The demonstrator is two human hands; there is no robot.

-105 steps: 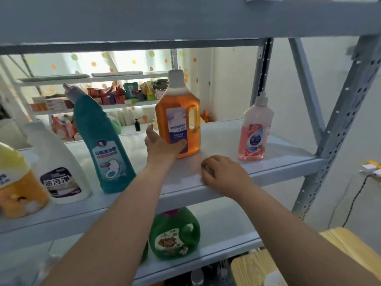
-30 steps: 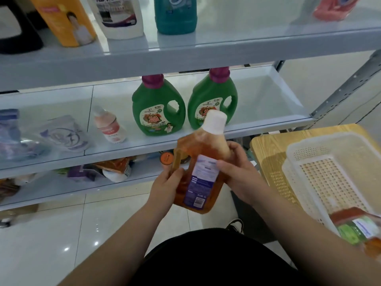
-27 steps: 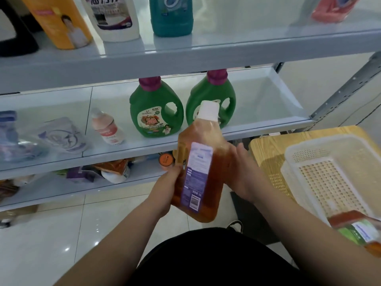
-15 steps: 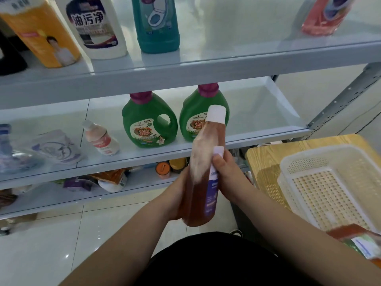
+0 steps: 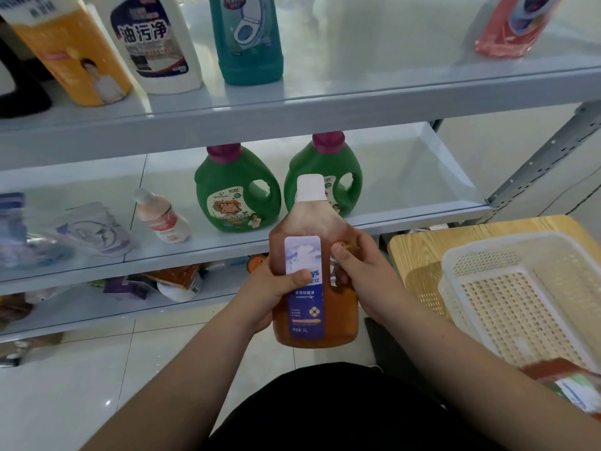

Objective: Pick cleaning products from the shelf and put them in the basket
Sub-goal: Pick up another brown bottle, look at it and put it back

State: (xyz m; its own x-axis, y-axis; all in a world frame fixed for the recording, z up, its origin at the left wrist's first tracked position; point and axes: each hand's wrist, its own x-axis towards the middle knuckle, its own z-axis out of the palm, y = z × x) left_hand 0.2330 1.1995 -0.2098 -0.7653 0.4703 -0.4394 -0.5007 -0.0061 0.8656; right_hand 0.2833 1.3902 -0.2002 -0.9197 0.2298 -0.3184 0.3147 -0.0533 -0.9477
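- Fingers (image 5: 297, 277) of the left hand (image 5: 265, 289) curl round the orange disinfectant bottle (image 5: 338, 307), with the thumb pressed on its blue label.
- On the other side the right hand (image 5: 364, 278) grips the handle edge, thumb on the front.
- Between both hands the bottle stands upright, white cap up, in the air in front of the lower shelf (image 5: 409, 177) and left of the basket (image 5: 520, 238) (not yet in it).
- That white basket sits on a wooden table (image 5: 416, 249); a blurred red-and-green pack (image 5: 572, 382) lies at its near end.
- Behind the bottle, two green jugs (image 5: 237, 190) stand on the shelf.
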